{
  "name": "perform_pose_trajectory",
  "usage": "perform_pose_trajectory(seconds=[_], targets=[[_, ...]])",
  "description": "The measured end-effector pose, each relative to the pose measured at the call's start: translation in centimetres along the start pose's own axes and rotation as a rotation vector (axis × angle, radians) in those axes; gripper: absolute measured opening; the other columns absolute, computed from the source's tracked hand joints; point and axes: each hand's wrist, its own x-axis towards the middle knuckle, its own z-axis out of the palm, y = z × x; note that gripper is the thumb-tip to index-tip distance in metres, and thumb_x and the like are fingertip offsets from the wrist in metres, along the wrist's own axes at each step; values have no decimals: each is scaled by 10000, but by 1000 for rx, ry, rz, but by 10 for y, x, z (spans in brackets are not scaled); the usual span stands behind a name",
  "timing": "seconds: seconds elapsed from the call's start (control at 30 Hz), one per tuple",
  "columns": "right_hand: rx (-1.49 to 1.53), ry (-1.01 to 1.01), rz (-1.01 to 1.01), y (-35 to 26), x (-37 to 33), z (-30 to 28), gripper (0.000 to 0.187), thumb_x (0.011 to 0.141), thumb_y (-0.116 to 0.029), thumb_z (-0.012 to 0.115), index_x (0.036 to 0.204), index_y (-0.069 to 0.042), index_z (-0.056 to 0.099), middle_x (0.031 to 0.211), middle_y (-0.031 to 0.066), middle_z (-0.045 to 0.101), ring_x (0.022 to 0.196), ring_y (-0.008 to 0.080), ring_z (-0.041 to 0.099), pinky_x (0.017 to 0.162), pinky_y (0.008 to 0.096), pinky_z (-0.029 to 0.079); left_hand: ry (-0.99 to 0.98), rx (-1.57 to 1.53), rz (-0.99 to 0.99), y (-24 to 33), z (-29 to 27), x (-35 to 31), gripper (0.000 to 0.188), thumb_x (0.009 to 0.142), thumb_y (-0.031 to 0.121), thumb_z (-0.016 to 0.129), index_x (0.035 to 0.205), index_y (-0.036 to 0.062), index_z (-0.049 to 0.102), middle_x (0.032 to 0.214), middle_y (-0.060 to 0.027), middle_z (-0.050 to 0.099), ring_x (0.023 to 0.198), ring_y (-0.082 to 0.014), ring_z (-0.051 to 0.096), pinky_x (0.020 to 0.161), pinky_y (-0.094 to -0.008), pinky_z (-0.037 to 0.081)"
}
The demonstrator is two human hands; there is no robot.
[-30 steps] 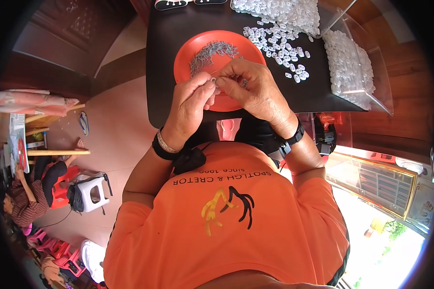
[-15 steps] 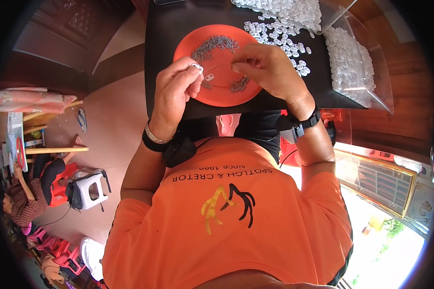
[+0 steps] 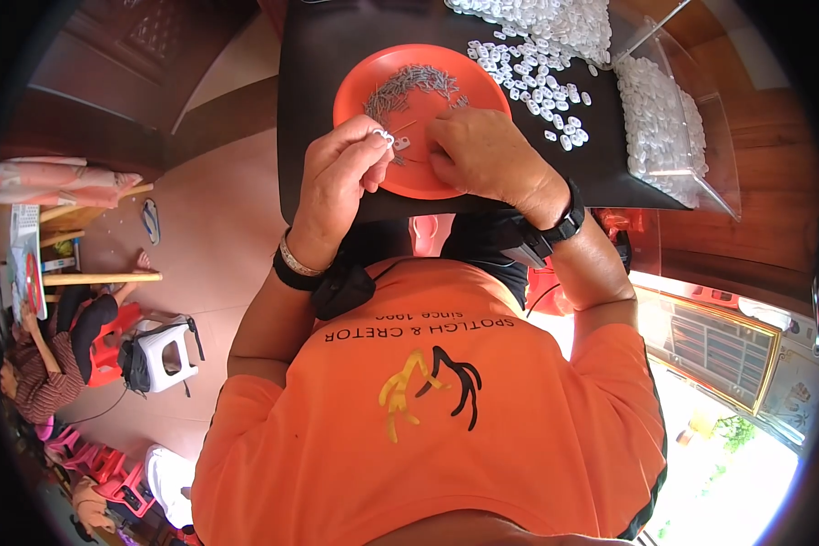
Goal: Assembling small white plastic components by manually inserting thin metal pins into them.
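Observation:
My left hand (image 3: 338, 173) is closed at the plate's left edge, thumb and forefinger pinching a small white two-hole plastic piece (image 3: 384, 136). My right hand (image 3: 484, 156) is lowered over the right side of the orange plate (image 3: 353, 80). Its fingers curl downward, and their tips and anything between them are hidden under the hand. Thin grey metal pins (image 3: 408, 86), perhaps nails, are heaped on the far part of the plate. One loose white two-hole piece (image 3: 403, 143) lies in the plate between my hands.
The plate stands on a black table (image 3: 314, 55). Many loose white pieces (image 3: 541, 91) are scattered at far right, beside a bulging heap (image 3: 569, 23) of them. A clear box (image 3: 664, 118) full of them stands farther right. Another person (image 3: 50, 378) sits at far left.
My right hand has moved down toward me onto the plate's right side, covering the small pin pile there. My left hand keeps its pinch. The whole view has shifted slightly.

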Motion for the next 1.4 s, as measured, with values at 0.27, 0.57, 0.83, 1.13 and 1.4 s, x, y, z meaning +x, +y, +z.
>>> perform_pose_trajectory(seconds=[0.27,0.57,0.83,1.13,1.4], targets=[[929,131,271,8,2,-6,84,859,-70,588,909,-4,602,807,2,586,718,66,545,643,228,460,-59,-9,-21,-3,7,-2,213,895,183,505,772,16,554,647,-1,504,558,-61,438,503,-204,344],[1328,165,274,5,1,-2,91,895,-82,581,929,-7,619,793,-7,586,722,61,520,686,214,443,-63,-6,-23,-5,19,1,227,909,210,518,802,15,564,692,-4,526,590,-56,450,518,-203,366],[1198,280,327,6,2,0,157,885,-178,640,866,-25,607,703,-28,553,630,52,490,594,199,423,-31,84,23,-3,24,4,223,913,213,531,830,11,577,742,-11,551,639,-60,464,560,-189,366],[1400,305,243,-15,-2,0,195,905,-217,617,838,-34,603,688,-24,557,622,47,496,548,193,414,-19,43,17,-3,27,4,239,919,213,523,789,18,567,634,14,481,556,-45,405,510,-194,318],[1504,322,250,-20,-2,-2,193,923,-182,589,829,-14,601,711,-6,587,642,52,532,556,199,442,-2,42,52,-4,27,4,231,928,170,507,776,6,563,644,15,484,549,-39,391,505,-199,325]])
